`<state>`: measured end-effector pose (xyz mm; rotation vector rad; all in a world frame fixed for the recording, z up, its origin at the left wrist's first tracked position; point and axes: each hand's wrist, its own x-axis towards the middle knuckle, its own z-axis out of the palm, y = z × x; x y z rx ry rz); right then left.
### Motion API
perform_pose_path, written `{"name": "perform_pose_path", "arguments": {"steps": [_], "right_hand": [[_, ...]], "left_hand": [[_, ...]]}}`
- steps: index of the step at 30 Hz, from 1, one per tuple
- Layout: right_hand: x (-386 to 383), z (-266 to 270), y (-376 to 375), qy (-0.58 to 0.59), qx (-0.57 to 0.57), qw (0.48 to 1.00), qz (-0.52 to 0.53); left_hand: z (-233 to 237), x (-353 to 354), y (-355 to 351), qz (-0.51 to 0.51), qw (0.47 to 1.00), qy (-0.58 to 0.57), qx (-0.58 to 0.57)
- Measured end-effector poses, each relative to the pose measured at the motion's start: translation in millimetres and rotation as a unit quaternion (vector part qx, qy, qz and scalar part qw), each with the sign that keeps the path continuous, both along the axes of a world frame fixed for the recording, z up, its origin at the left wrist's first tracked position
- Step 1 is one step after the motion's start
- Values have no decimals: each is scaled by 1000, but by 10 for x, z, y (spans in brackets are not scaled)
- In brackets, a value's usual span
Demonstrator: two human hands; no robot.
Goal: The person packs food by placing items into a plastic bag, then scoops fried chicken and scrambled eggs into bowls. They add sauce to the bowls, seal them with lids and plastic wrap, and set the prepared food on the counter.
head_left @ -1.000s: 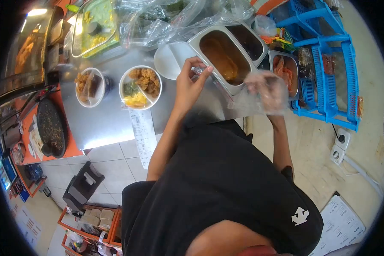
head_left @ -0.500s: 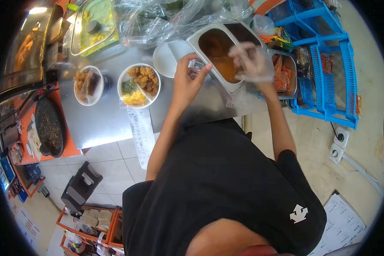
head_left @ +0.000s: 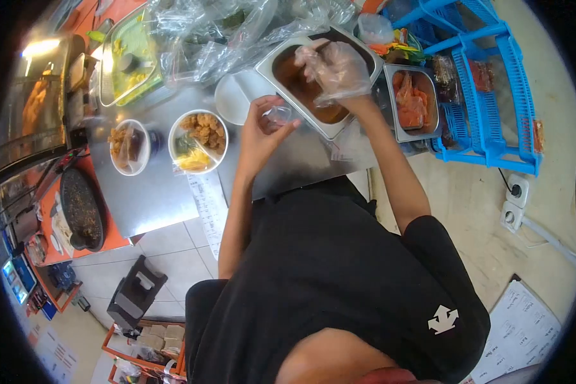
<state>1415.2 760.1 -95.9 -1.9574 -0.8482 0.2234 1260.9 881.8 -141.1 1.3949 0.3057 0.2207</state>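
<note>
My left hand [head_left: 265, 134] is curled round a small clear plastic cup [head_left: 277, 116], just beside the near corner of a steel sauce pan. My right hand [head_left: 336, 72], in a thin clear plastic glove, is over the divided steel pan [head_left: 334, 131], which holds brown sauce [head_left: 294, 80]. Its fingers are bent together; whatever they grip is hidden. Left of my left hand stands a white bowl [head_left: 216, 160] with fried chicken pieces and yellow strips. Another white bowl [head_left: 144, 153] with fried pieces and a dark sauce packet is further left. Behind is a round divided white bowl [head_left: 230, 99].
A steel tray [head_left: 411, 105] of orange-red food sits right of the sauce. Blue plastic racks [head_left: 493, 102] stand at the far right. Plastic bags [head_left: 205, 41] and a green-tinted tray [head_left: 129, 61] lie at the back. A printed paper strip [head_left: 208, 208] hangs over the front edge.
My right hand has moved up and left over the sauce, and its fingers have curled. My left hand still holds the cup, slightly lower left. The whole view has shifted a little.
</note>
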Motion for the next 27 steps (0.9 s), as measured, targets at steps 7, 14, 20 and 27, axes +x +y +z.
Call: {"name": "perform_pose_path", "arguments": {"steps": [7,14,20,27], "right_hand": [[-433,69,-617,107,68,992,13],[-458,502,-561,207,64,976,-10],[-206,239,-373,-141,-51,976,158],[-367,209,-852,186,75,974,-109]], "left_hand": [[285,-197,37,3,987,77,140],[230,-528,75,-110,992,65,14],[89,-850,-86,-286,928,143,-189],[142,-847,-153,-229,963,102,-103]]}}
